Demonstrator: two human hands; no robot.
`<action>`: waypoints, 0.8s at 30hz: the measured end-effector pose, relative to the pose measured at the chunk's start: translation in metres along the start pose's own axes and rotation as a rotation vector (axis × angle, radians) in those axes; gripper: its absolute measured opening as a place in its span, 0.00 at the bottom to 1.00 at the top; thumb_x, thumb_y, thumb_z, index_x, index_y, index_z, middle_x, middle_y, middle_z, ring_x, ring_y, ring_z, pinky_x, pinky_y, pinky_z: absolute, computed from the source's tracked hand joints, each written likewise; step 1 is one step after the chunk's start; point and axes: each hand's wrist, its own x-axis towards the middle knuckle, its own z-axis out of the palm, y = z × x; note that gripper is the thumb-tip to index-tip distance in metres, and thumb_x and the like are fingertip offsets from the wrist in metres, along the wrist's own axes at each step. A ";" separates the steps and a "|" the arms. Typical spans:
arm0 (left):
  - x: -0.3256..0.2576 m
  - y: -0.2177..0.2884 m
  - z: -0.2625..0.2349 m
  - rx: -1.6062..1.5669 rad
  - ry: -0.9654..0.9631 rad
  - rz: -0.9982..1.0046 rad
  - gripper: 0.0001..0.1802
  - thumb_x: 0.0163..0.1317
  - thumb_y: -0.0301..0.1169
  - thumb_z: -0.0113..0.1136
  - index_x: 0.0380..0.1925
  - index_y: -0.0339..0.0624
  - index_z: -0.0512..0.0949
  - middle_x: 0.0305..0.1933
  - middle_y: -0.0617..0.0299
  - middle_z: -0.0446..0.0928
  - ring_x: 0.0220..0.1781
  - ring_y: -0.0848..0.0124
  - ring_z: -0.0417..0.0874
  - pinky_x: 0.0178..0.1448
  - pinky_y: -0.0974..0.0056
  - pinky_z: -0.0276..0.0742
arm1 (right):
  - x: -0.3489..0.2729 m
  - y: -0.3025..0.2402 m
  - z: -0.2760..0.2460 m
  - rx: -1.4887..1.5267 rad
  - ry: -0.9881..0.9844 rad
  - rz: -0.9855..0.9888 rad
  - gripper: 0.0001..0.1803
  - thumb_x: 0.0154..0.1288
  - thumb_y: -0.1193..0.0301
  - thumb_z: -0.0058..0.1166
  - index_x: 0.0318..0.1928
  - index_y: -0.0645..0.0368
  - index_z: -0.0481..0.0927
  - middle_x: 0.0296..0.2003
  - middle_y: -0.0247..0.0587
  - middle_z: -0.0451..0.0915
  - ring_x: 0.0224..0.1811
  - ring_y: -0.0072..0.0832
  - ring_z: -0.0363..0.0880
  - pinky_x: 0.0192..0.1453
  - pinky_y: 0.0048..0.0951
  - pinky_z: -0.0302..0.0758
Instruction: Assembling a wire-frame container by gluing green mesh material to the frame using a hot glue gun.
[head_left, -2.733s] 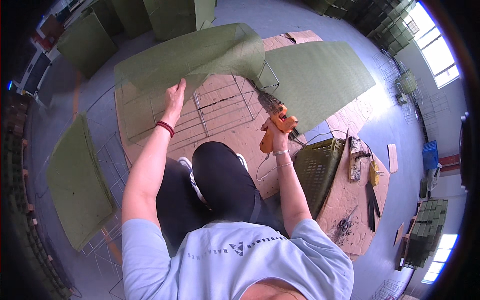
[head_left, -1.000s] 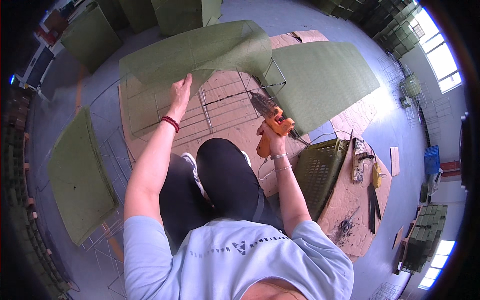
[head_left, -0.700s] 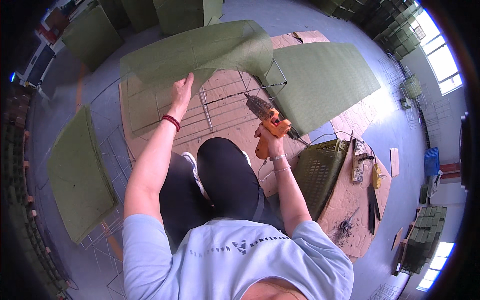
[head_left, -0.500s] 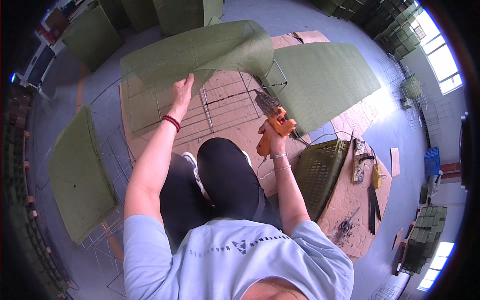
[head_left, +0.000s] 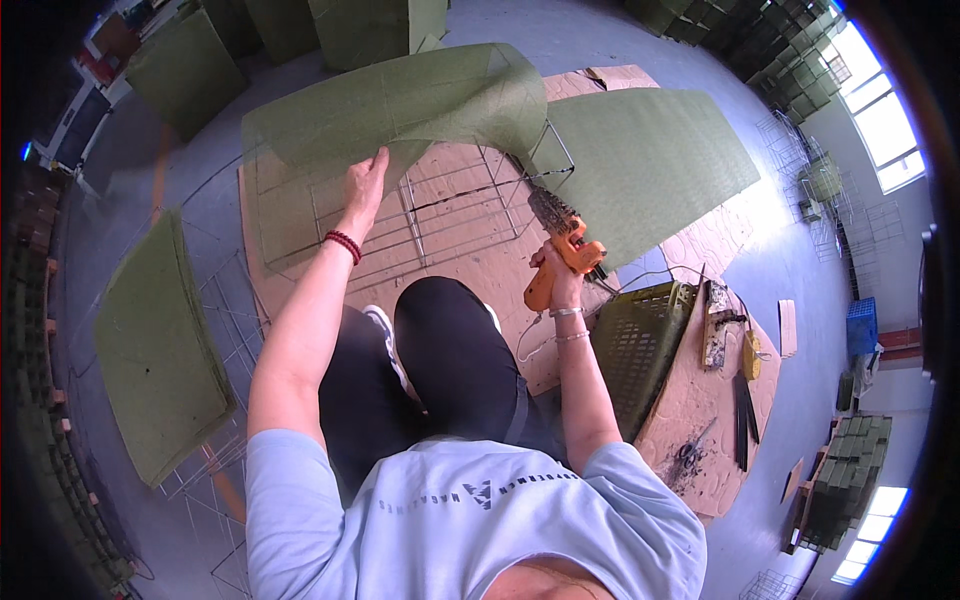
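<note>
My left hand (head_left: 364,187) is closed on the near edge of a thin green mesh sheet (head_left: 370,95). That sheet bends up and over a metal wire frame (head_left: 418,232), whose bars show partly through it. A dark line runs along one of the frame's bars, right of my left hand. In my right hand (head_left: 564,287) I grip an orange glue gun (head_left: 574,246) with a dark, crusted front. Its nozzle points up and left, close to the frame's right end. Another flat green sheet (head_left: 650,165) lies to the right, behind the gun.
Cardboard (head_left: 470,265) covers the floor under the frame. A green plastic crate (head_left: 640,345) stands by my right forearm. On cardboard beside it lie scissors (head_left: 692,452), black sticks (head_left: 744,420) and a power strip (head_left: 715,335). Stacked green sheets (head_left: 160,350) rest on wire frames at left.
My right hand and the glue gun have shifted a little to the right and toward me, along the dark line to the frame's right end. My left hand has stayed in place.
</note>
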 end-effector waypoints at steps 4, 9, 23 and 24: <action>0.000 0.002 0.003 -0.007 -0.035 -0.016 0.30 0.61 0.52 0.48 0.12 0.38 0.63 0.13 0.70 0.56 0.20 0.78 0.55 0.23 0.65 0.52 | 0.002 0.002 -0.001 0.025 -0.008 -0.024 0.05 0.57 0.74 0.51 0.32 0.62 0.71 0.22 0.35 0.73 0.23 0.22 0.72 0.28 0.23 0.70; 0.001 0.001 0.001 0.023 -0.013 -0.023 0.29 0.61 0.52 0.48 0.12 0.40 0.61 0.14 0.71 0.55 0.20 0.79 0.54 0.23 0.66 0.50 | -0.001 0.000 0.006 0.030 -0.064 0.018 0.05 0.55 0.75 0.52 0.32 0.62 0.71 0.22 0.34 0.73 0.23 0.22 0.72 0.29 0.23 0.70; 0.002 -0.002 0.000 0.022 -0.019 -0.013 0.30 0.60 0.52 0.48 0.12 0.38 0.61 0.14 0.67 0.56 0.21 0.77 0.55 0.24 0.64 0.52 | -0.011 0.004 0.009 0.004 -0.105 0.052 0.04 0.55 0.76 0.52 0.32 0.61 0.72 0.23 0.33 0.73 0.25 0.22 0.72 0.30 0.23 0.71; 0.001 0.000 0.000 0.026 -0.014 -0.016 0.30 0.60 0.52 0.48 0.12 0.38 0.61 0.14 0.67 0.56 0.21 0.77 0.55 0.24 0.64 0.52 | -0.015 0.002 0.012 -0.040 -0.152 0.061 0.04 0.55 0.76 0.52 0.32 0.61 0.73 0.24 0.33 0.74 0.26 0.22 0.73 0.31 0.23 0.71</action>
